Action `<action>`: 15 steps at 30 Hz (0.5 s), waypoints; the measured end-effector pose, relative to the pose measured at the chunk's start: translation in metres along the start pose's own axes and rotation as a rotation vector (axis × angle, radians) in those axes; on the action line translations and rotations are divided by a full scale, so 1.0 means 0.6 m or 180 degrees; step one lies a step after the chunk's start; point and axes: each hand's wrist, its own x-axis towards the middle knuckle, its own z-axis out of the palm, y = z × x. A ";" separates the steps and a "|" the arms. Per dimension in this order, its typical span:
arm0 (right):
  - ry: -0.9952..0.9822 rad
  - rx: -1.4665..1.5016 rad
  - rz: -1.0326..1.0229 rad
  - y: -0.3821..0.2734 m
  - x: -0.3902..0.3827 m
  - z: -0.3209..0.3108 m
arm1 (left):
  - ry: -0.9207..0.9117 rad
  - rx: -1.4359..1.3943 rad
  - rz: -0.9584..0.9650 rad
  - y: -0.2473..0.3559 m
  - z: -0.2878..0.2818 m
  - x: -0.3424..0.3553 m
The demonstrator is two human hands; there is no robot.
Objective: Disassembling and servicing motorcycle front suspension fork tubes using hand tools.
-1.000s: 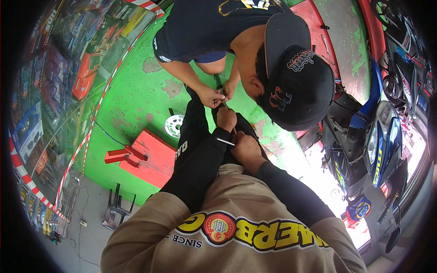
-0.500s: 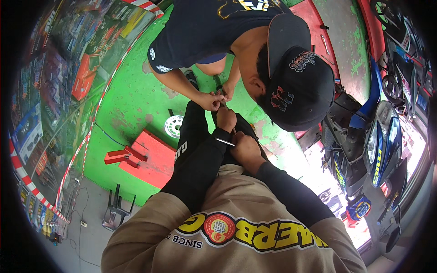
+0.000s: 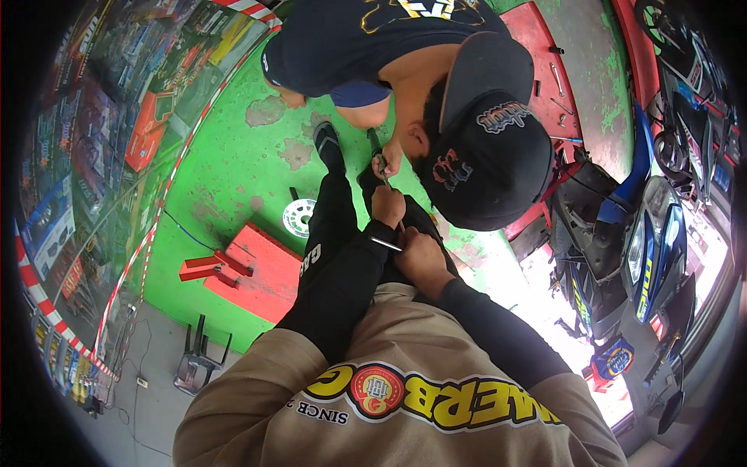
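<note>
Thin rod (image 3: pixel 386 180) mid-scene, its far part at the co-worker's hand (image 3: pixel 390 158). Left hand (image 3: pixel 387 207) closed round it; right hand (image 3: pixel 422 257) closed just nearer, seemingly on the same rod, contact partly hidden. Step looks like a shared steadying hold; next move probably calls for a firm, aligned grip. White disc (image 3: pixel 299 217), red stand (image 3: pixel 261 268) to the left on green floor (image 3: pixel 237 159).

The thin rod (image 3: pixel 386 180) is largely hidden by the left hand (image 3: pixel 388 206) and right hand (image 3: pixel 421 255) wrapped around it. Near the red board's (image 3: pixel 531 48) right edge, the small tools (image 3: pixel 560 106) are too tiny to identify; the view's top edge crops the co-worker's back (image 3: pixel 373 27).
</note>
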 end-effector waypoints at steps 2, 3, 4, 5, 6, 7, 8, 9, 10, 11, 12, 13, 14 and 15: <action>-0.0024 -0.0020 -0.0059 -0.001 -0.001 0.001 | -0.0053 0.0348 0.0209 -0.014 0.008 0.004; -0.0018 -0.0022 -0.0019 -0.005 -0.001 0.002 | -0.0025 0.0242 0.0234 -0.025 0.013 0.006; -0.0013 -0.0024 0.0018 -0.008 -0.002 0.003 | 0.0006 0.0137 0.0258 -0.037 0.018 0.006; -0.0016 -0.0025 0.0038 -0.005 -0.001 0.005 | -0.0014 0.0130 0.0260 -0.033 0.019 0.003; -0.0013 -0.0014 0.0053 -0.002 -0.001 0.004 | -0.0027 -0.0017 0.0092 -0.021 0.016 0.002; -0.0010 -0.0003 0.0066 0.000 0.000 0.004 | -0.0039 -0.0163 -0.0079 -0.010 0.012 0.001; -0.0021 -0.0009 0.0051 -0.002 0.000 0.004 | -0.0026 -0.0162 -0.0093 -0.017 0.014 0.001; -0.0017 -0.0020 0.0054 -0.005 -0.001 0.004 | 0.0001 -0.0174 0.0029 -0.024 0.015 0.002; -0.0012 -0.0030 0.0057 -0.008 -0.002 0.004 | 0.0028 -0.0186 0.0153 -0.031 0.017 0.002; -0.0004 -0.0032 0.0077 -0.006 -0.001 0.004 | 0.0012 -0.0195 0.0164 -0.024 0.016 0.001; 0.0010 -0.0058 0.0074 -0.003 -0.001 0.004 | 0.0017 -0.0225 0.0055 -0.017 0.015 -0.001; 0.0026 -0.0084 0.0072 0.000 0.000 0.004 | 0.0020 -0.0254 -0.0052 -0.009 0.015 -0.002; 0.0018 -0.0091 0.0057 -0.003 -0.001 0.004 | 0.0034 -0.0254 -0.0064 -0.016 0.017 -0.001; 0.0007 -0.0082 0.0038 -0.006 -0.001 0.003 | 0.0012 -0.0106 0.0028 -0.024 0.020 0.002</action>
